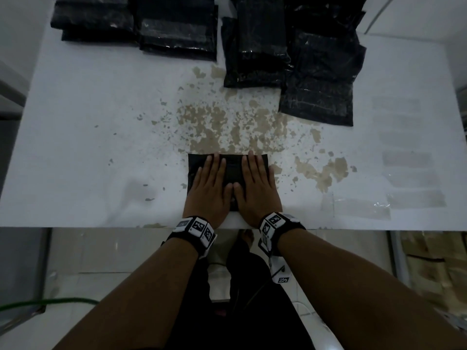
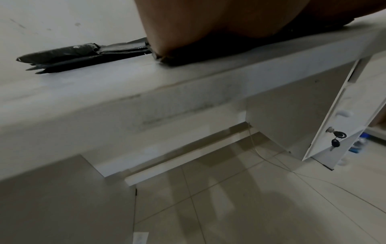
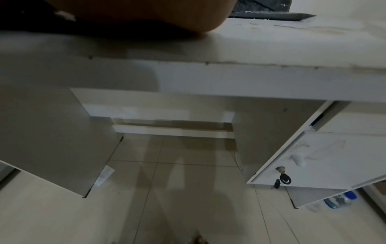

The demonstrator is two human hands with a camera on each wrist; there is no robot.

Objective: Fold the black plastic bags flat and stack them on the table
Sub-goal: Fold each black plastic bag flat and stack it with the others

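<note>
— Where are the hands right now?

— Both lie flat on a small folded black plastic bag [image 1: 231, 170] at the near edge of the white, worn-topped table [image 1: 101, 147]. The left hand [image 1: 211, 189] covers the bag's left half, the right hand [image 1: 257, 186] its right half, palms down, fingers straight and pointing away from the person. The thumbs nearly meet over the middle of the bag.

— Gripping it?

— No, nothing is curled round it. The fingers are stretched out and press on top. From the left wrist view the heel of the left hand [image 2: 188, 33] sits on the dark plastic right at the table's edge.

— And the other bags?

— At the far side. On the left, two piles of folded black plastic bags [image 1: 136, 24] lie side by side, touching. On the right, a looser heap of larger black plastic bags [image 1: 303, 61], overlapping and shiny, reaches closer to the middle of the table. Both groups are well apart from the bag under the hands.

— The table's in rough shape?

— Its white coating is flaked off in brownish patches [image 1: 227, 122] between the hands and the far heap. Strips of clear tape [image 1: 361, 205] are stuck along the right side. Each wrist carries a black band with black-and-white square markers [image 1: 199, 227].
</note>
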